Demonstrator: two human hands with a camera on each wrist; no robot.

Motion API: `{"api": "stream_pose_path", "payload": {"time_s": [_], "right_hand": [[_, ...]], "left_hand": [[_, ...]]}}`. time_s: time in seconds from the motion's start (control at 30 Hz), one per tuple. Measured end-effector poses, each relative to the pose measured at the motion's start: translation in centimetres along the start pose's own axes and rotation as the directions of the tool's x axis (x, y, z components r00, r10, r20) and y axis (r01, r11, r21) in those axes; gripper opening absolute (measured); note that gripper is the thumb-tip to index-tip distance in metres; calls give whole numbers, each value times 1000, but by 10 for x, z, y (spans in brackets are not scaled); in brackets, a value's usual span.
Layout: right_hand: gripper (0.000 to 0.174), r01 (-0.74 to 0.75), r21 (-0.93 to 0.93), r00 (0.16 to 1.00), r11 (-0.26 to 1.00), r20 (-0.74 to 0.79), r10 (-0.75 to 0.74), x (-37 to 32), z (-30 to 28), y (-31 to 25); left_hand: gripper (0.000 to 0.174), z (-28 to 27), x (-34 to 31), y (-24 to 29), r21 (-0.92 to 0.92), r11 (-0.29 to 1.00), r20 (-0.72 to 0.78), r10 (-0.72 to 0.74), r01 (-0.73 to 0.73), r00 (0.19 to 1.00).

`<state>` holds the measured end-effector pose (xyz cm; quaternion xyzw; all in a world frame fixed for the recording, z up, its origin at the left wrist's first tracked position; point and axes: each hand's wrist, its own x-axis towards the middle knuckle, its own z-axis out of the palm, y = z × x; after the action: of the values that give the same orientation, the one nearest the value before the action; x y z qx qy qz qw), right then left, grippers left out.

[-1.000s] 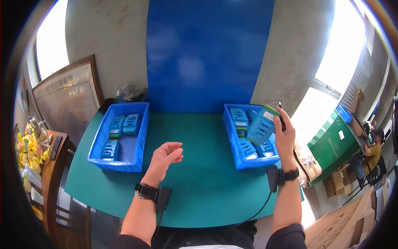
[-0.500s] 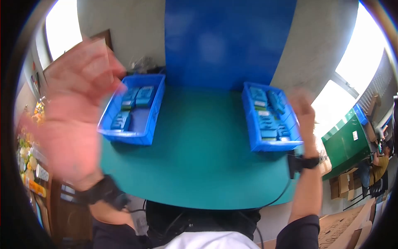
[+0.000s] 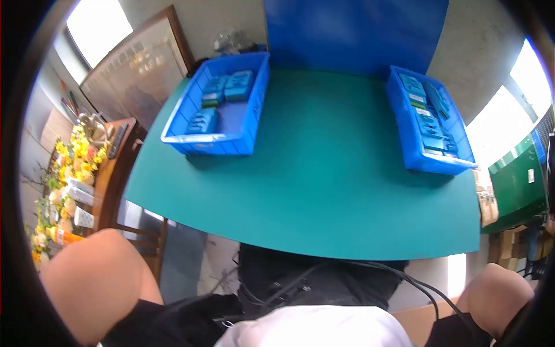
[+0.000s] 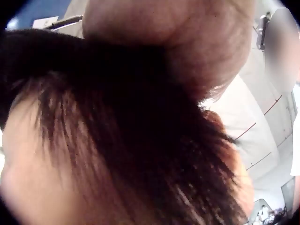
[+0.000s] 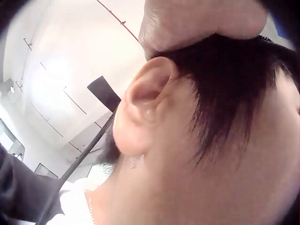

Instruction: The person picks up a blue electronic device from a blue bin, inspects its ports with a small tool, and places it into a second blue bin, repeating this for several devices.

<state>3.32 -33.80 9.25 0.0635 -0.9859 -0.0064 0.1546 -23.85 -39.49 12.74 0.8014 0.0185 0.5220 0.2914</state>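
Both hands are raised to the person's head, outside the head view, where only bent arms show at the lower corners. In the left wrist view the heel of the left hand (image 4: 173,42) lies against dark hair (image 4: 140,136); its fingers are hidden. The right hand (image 5: 201,23) rests on hair above an ear (image 5: 147,103) in the right wrist view, fingers out of sight. On the table, a blue bin (image 3: 219,145) at left holds three blue boxes (image 3: 239,85). Another blue bin (image 3: 403,127) at right holds several blue boxes (image 3: 429,124), one tilted on its side.
The green table (image 3: 312,191) stands before a blue panel (image 3: 352,34). Left are a framed picture (image 3: 139,69) and a wooden side table with flowers (image 3: 75,162). Black cables (image 3: 399,272) run past the near table edge; a green container (image 3: 517,185) stands at right.
Both hands have risen from over the table to the head. The blue box that the right hand held a second ago is out of its grip. The head view has tilted downward.
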Motion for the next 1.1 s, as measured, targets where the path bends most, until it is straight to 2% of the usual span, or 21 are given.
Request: {"api": "stream_pose_path", "payload": {"time_s": [0.1,0.33,0.57,0.63,0.7,0.77,0.8,0.87,0.93,0.97,1.0,1.03,1.07,1.1], "right_hand": [[32,-12,-8,1000,1000,8,12,3,-5,-5],[35,-28,20,999,999,22,27,0,0,-10],[38,-8,73,999,997,-44,11,-13,-1,-9],[39,-4,92,994,996,-104,14,-21,-4,-5],[40,-1,122,969,993,-244,30,-34,-9,1],[41,-9,192,883,981,-459,97,-55,-3,15],[41,7,245,802,969,-580,141,-63,4,24],[42,68,395,540,916,-786,299,-65,30,50],[43,100,540,299,836,-818,492,-45,65,82],[44,78,601,225,795,-788,573,-31,85,95],[36,11,641,178,767,-756,629,-17,102,107],[32,-64,696,169,715,-699,695,-11,124,116],[32,-182,703,218,688,-653,725,-10,142,125],[31,-182,772,186,610,-582,792,-3,154,128]], "left_hand": [[54,0,-3,-4,-7,999,24,-46,47,999],[49,-3,1,-18,-65,997,44,-40,43,998],[44,-7,3,-24,-47,998,40,-46,48,998],[43,-14,3,-23,-12,998,-3,-68,68,998],[41,-29,3,-31,49,994,-94,-97,102,991],[40,-49,-3,-48,129,958,-281,-211,254,936],[39,-61,-7,-58,152,919,-377,-287,365,881],[38,-93,-21,-86,161,748,-510,-495,644,703],[37,-133,-54,-124,228,419,-554,-686,879,471],[41,-153,-80,-147,382,217,-527,-747,898,405],[48,-164,-93,-158,495,2,-528,-793,869,303],[54,-175,-104,-168,591,-206,-544,-816,780,197],[62,-189,-123,-186,630,-329,-588,-794,704,155],[69,-195,-126,-193,653,-448,-634,-765,610,117]]}}
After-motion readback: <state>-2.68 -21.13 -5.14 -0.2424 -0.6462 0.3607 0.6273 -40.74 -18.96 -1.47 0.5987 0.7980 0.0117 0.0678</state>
